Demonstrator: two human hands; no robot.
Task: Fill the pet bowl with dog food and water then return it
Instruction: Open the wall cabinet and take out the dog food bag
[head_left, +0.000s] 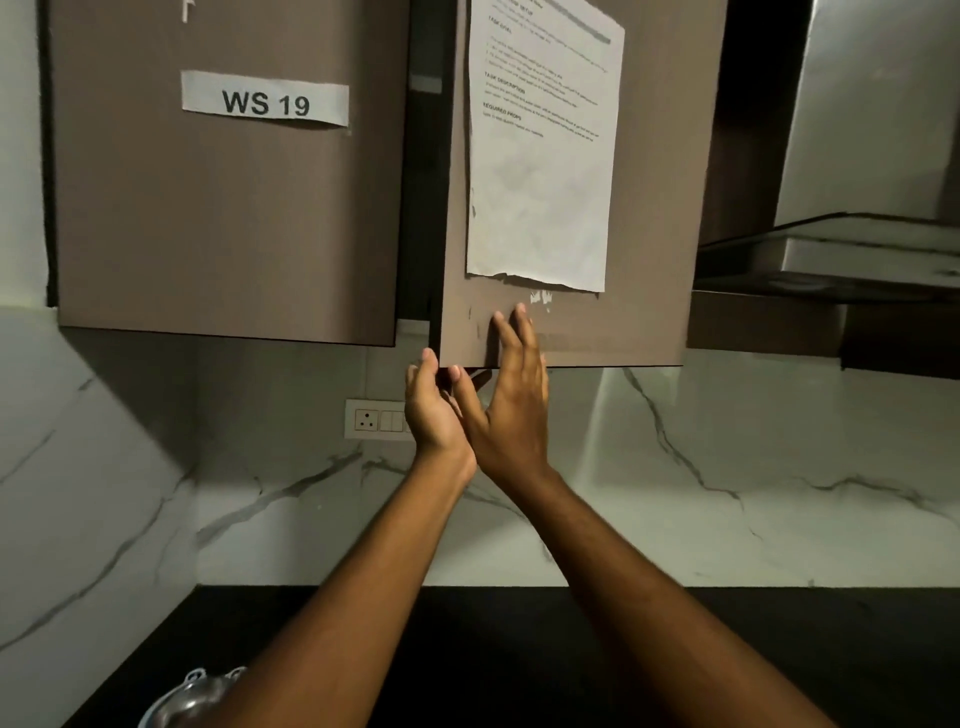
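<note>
1. Reaching upward, both bare forearms are seen crossing toward the lower corner of a brown wall cabinet door (571, 332), which stands ajar from its frame.
2. The left hand (434, 410) is held under the door's bottom corner; its thumb and a fingertip are seen at the lower edge, the fingers loosely curled. Whether the edge is actually pinched cannot be told.
3. The right hand (514, 400) is laid flat and unclenched, fingers extended together against the door face just above the bottom edge; nothing is grasped by it.
4. The two hands are touching or nearly touching at the heel of the palm, the right wrist lying just beside the left.
5. A printed sheet of paper (540, 156) is stuck to the open door above the fingertips; its lower edge is torn, and the text is too small to be read.
6. The neighbouring cabinet door (223, 218) on the left is shut and is marked by a white label (265, 100) reading "WS 19".
7. A wall socket plate (375, 419) is set in the marble-patterned backsplash (727, 441), partly hidden behind the left hand.
8. A black countertop (519, 649) is seen below the arms.
9. The pet bowl (192, 699), shiny metal, is noted at the bottom left edge on the countertop, partly cut off by the frame and by the left forearm, well apart from both hands. Its contents cannot be made out.
10. A dark chimney hood (831, 260) is seen at upper right.
</note>
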